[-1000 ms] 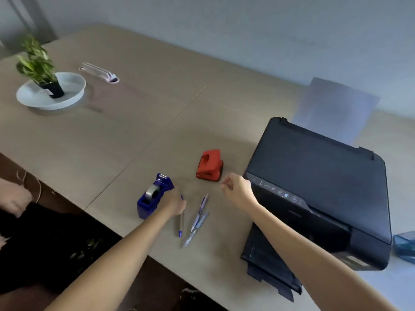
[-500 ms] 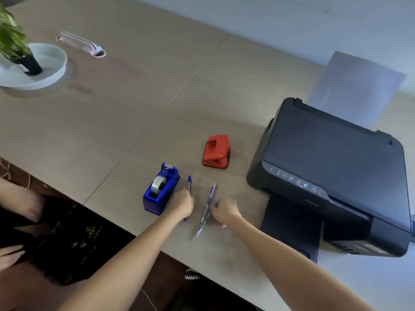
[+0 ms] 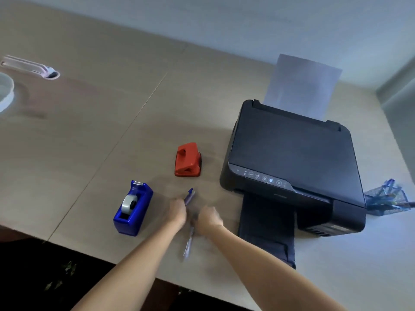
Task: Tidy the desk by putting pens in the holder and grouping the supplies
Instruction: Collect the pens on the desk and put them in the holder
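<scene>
My left hand [image 3: 177, 212] is closed around a purple pen [image 3: 189, 195], and the pen's blue top sticks out above my fingers. My right hand [image 3: 208, 218] is curled right beside it, on a second purple pen [image 3: 188, 243] whose lower end points toward the desk's near edge. Both hands are blurred. A blue tape dispenser [image 3: 132, 207] stands just left of my left hand. A red hole punch [image 3: 188, 160] sits beyond the hands. A blue mesh pen holder [image 3: 386, 198] with several pens is at the far right, behind the printer.
A black printer [image 3: 292, 164] with its output tray extended fills the desk right of my hands, with a paper sheet [image 3: 303, 86] standing in its back. A white clip-like object [image 3: 31, 68] and a white dish rim [image 3: 5, 93] are at the far left. The desk's near edge [image 3: 89, 254] runs below my forearms.
The view swung right, bringing the pen holder into sight. My right hand came down from near the hole punch to the pens, and both hands closed on them.
</scene>
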`<state>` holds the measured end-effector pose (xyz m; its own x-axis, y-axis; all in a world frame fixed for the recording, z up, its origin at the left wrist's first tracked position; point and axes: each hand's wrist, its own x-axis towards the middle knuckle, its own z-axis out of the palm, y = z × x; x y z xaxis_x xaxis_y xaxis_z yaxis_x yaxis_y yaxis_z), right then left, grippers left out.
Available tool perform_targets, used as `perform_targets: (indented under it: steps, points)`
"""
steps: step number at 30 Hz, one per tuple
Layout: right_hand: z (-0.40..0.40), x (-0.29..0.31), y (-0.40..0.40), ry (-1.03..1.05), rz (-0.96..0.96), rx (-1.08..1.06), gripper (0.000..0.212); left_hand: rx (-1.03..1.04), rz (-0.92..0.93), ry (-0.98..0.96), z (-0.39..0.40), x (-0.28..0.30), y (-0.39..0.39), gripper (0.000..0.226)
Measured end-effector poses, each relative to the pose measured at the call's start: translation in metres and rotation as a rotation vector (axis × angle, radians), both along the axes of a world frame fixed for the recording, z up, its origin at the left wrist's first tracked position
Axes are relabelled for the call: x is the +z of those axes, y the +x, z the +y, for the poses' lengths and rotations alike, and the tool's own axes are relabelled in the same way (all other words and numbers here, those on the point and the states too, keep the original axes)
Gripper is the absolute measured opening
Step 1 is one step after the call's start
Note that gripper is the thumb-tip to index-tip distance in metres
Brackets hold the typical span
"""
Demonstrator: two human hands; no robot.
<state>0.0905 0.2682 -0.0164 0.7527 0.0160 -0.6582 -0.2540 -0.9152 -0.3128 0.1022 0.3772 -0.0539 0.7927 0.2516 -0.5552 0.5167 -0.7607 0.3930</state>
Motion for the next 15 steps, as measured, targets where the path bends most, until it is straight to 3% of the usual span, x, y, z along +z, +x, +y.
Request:
perform_targets:
  steps: [6, 10, 11, 13, 15]
  points:
    - [0.0, -0.011, -0.002, 0.002, 0.005, 0.033, 0.028, 0.022, -0.046, 0.015, 0.018, 0.026, -0.003, 0.047]
    - [-0.011, 0.001, 0.0, 0.008, -0.023, 0.167, 0.011, 0.241, -0.062, -0.344, 0.037, 0.048, -0.006, 0.02]
    - [-0.018, 0.008, 0.002, 0.032, -0.054, 0.189, 0.019, 0.247, -0.065, -0.403, 0.038, 0.058, -0.004, 0.015]
    - [-0.037, 0.029, 0.003, 0.17, -0.169, 0.189, 0.024, 0.229, -0.111, -0.489, 0.038, 0.08, 0.002, 0.02]
    - [-0.065, 0.066, -0.003, 0.369, -0.353, 0.13, 0.009, 0.185, -0.197, -0.591, 0.025, 0.106, 0.013, 0.026]
